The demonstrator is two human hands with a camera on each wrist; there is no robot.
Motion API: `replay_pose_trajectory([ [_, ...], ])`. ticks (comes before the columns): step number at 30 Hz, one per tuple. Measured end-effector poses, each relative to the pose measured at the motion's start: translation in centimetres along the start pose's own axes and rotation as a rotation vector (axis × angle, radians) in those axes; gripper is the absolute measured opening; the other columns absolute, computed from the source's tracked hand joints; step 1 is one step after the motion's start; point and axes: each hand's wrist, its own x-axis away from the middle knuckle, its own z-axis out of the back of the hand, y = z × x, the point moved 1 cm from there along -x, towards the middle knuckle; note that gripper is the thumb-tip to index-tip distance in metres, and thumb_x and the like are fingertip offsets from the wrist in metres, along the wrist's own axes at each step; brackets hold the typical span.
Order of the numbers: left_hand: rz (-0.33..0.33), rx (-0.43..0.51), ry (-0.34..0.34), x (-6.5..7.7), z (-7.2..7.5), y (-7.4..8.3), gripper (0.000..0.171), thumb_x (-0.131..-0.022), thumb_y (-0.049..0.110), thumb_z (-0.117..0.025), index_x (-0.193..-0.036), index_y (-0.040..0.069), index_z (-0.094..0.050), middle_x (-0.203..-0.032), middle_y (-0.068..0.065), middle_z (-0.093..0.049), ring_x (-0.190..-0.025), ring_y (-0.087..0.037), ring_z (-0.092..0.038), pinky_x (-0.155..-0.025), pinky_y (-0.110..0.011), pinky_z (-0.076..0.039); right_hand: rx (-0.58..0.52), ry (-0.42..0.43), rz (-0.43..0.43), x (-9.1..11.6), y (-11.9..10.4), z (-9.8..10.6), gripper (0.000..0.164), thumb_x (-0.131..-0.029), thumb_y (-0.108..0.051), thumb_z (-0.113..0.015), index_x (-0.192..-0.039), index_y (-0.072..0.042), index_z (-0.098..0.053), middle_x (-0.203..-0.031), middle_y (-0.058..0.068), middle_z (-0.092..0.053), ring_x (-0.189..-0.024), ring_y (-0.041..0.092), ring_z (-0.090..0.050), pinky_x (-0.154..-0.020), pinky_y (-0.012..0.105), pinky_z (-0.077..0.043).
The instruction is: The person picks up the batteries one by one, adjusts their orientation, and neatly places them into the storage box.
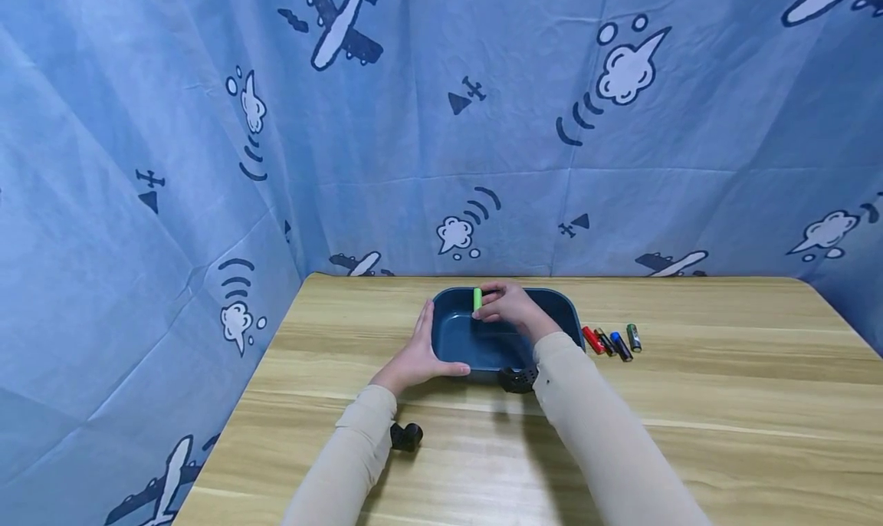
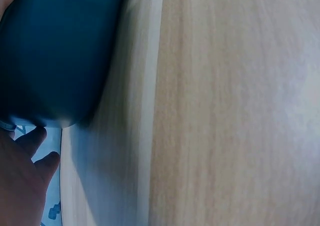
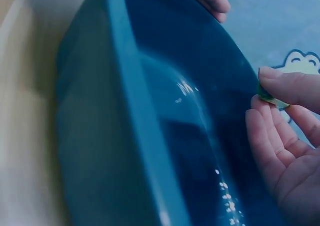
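Observation:
A dark blue basin (image 1: 464, 342) stands on the wooden table. Above its inside, my right hand (image 1: 509, 305) pinches an upright light green battery (image 1: 477, 299) between thumb and fingers. In the right wrist view the battery (image 3: 270, 96) is mostly covered by the thumb and fingertips of that hand (image 3: 295, 161). My left hand (image 1: 422, 359) rests against the basin's left end, fingers straight along the side and thumb on the front rim. The left wrist view shows part of this hand (image 2: 22, 181) beside the basin's outer wall (image 2: 55, 50).
Right of the basin lie several batteries: a red one (image 1: 593, 340), a black one (image 1: 605, 343), a blue-and-black one (image 1: 622, 346) and a green-and-dark one (image 1: 634, 338). A blue patterned curtain (image 1: 414, 127) hangs behind the table (image 1: 724, 403). Black wrist mounts (image 1: 407, 437) show near both sleeves.

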Motion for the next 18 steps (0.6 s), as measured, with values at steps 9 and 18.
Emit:
replay_pose_trajectory([
  [9, 0.003, 0.028, -0.017, 0.1, 0.2, 0.1, 0.124, -0.069, 0.04, -0.08, -0.147, 0.024, 0.015, -0.154, 0.001, 0.011, -0.138, -0.024, -0.011, -0.108, -0.044, -0.021, 0.0, 0.01, -0.078, -0.7, 0.8, -1.7, 0.056, -0.074, 0.003, -0.073, -0.125, 0.001, -0.05, -0.105, 0.016, -0.059, -0.083, 0.019, -0.06, -0.08, 0.034, -0.052],
  [18, -0.002, 0.016, -0.015, 0.1, 0.2, 0.2, 0.125, -0.069, 0.04, -0.08, -0.147, 0.021, 0.015, -0.154, 0.002, 0.012, -0.139, -0.024, -0.011, -0.108, -0.043, -0.021, 0.018, 0.056, -0.134, -1.1, 1.2, -3.1, 0.053, -0.076, 0.0, -0.073, -0.124, 0.0, -0.052, -0.106, 0.015, -0.057, -0.086, 0.022, -0.06, -0.084, 0.035, -0.05],
])
